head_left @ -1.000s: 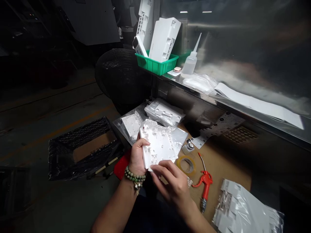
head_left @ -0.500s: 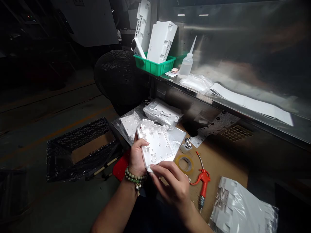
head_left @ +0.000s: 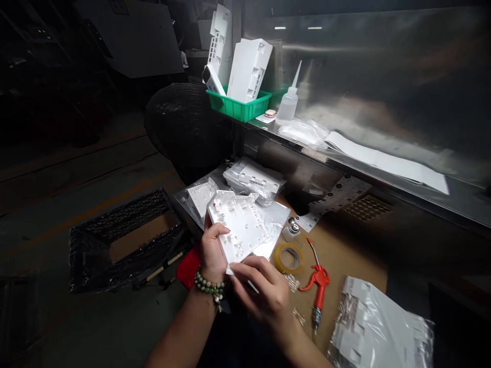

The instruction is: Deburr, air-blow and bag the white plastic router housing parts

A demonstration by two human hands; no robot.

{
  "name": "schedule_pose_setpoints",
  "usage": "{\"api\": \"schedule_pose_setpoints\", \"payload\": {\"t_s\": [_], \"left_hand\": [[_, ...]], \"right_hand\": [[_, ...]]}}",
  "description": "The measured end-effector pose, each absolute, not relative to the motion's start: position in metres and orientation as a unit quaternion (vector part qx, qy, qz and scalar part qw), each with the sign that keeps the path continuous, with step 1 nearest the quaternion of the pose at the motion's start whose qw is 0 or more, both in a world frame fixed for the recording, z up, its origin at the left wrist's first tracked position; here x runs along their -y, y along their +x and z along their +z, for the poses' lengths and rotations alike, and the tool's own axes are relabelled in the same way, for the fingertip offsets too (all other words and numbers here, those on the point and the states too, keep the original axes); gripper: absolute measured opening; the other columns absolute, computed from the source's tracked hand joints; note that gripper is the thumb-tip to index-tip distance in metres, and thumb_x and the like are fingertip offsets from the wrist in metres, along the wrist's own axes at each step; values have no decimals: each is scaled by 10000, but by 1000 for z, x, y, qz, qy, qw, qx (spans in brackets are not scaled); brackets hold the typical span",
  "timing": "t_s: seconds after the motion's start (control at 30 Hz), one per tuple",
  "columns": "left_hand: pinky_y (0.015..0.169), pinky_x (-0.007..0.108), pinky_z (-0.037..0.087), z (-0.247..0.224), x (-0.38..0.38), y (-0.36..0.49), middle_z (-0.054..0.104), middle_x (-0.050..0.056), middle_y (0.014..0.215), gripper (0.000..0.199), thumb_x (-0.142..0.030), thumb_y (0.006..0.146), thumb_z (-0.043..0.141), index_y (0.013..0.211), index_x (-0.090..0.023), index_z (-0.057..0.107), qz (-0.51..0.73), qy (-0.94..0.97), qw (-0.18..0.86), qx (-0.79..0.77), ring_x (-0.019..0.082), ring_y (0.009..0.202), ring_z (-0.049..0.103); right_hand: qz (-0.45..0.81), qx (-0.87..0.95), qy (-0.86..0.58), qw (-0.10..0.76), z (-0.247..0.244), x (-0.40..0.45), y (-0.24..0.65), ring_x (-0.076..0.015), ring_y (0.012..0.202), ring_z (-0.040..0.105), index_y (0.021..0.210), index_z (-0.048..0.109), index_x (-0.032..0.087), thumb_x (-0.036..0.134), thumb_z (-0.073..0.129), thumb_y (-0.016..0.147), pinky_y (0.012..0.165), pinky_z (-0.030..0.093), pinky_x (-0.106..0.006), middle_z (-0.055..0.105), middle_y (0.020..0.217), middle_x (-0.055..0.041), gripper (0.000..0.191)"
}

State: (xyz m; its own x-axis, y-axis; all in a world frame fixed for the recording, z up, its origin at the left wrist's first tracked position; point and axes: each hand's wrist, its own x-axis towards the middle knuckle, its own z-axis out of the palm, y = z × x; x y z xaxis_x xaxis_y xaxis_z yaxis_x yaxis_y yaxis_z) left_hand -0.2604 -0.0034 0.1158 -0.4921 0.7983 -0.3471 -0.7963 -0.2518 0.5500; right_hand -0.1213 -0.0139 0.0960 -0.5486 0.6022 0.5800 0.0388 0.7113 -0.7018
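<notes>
At the edge of a brown tabletop (head_left: pixel 355 255), a person's left hand (head_left: pixel 213 251) grips a tilted white moulded-plastic housing panel (head_left: pixel 245 225) by one side, while the fingers of the right hand (head_left: pixel 266 289) pinch a small white scrap (head_left: pixel 229 269) at its near corner. Likely light and stiff, the smooth panel may slip; its thin inner clips (head_left: pixel 238 249) look fragile, making the outer rim (head_left: pixel 223 249) the safer hold.
</notes>
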Motion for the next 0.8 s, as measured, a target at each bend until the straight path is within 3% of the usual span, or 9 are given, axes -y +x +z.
{"api": "schedule_pose_setpoints", "payload": {"t_s": [0.1, 0.2, 0.4, 0.57, 0.8], "left_hand": [[1022, 528, 526, 117, 6, -268, 767, 88, 1156, 749, -122, 606, 587, 1352, -182, 614, 798, -21, 508, -323, 371, 1106, 701], [1042, 565, 512, 115, 9, -283, 762, 103, 1186, 788, -119, 591, 562, 1376, -170, 604, 800, -28, 516, -306, 392, 1152, 681], [1110, 573, 448, 107, 26, -312, 754, 39, 1241, 866, -124, 595, 526, 1454, -238, 543, 812, -6, 517, -271, 371, 1263, 618], [1165, 561, 382, 102, 39, -320, 735, -81, 1266, 847, -160, 673, 576, 1478, -407, 488, 805, 4, 548, -228, 349, 1372, 516], [1160, 574, 387, 98, 41, -319, 730, -95, 1266, 876, -153, 658, 583, 1480, -435, 480, 798, -4, 565, -210, 355, 1376, 511]], "right_hand": [[332, 814, -211, 427, 88, 5, -110, -167, 815, 671, 1112, 710, 201, 109, 639, 932, 701, 572, -284, 677, 937, -70, 214], [314, 785, -290, 448, 77, -12, -80, -158, 771, 652, 1055, 739, 225, 157, 650, 936, 664, 554, -280, 664, 939, -56, 164], [238, 688, -467, 502, 74, -37, -27, -183, 806, 622, 991, 764, 247, 298, 699, 921, 666, 517, -308, 656, 954, -49, 109], [250, 747, -410, 460, 79, -31, -37, -171, 811, 633, 1051, 742, 249, 250, 638, 959, 720, 544, -309, 653, 971, -52, 139], [224, 771, -387, 453, 78, -25, -43, -154, 787, 631, 1067, 732, 224, 185, 626, 956, 707, 557, -291, 647, 962, -55, 158]]}}
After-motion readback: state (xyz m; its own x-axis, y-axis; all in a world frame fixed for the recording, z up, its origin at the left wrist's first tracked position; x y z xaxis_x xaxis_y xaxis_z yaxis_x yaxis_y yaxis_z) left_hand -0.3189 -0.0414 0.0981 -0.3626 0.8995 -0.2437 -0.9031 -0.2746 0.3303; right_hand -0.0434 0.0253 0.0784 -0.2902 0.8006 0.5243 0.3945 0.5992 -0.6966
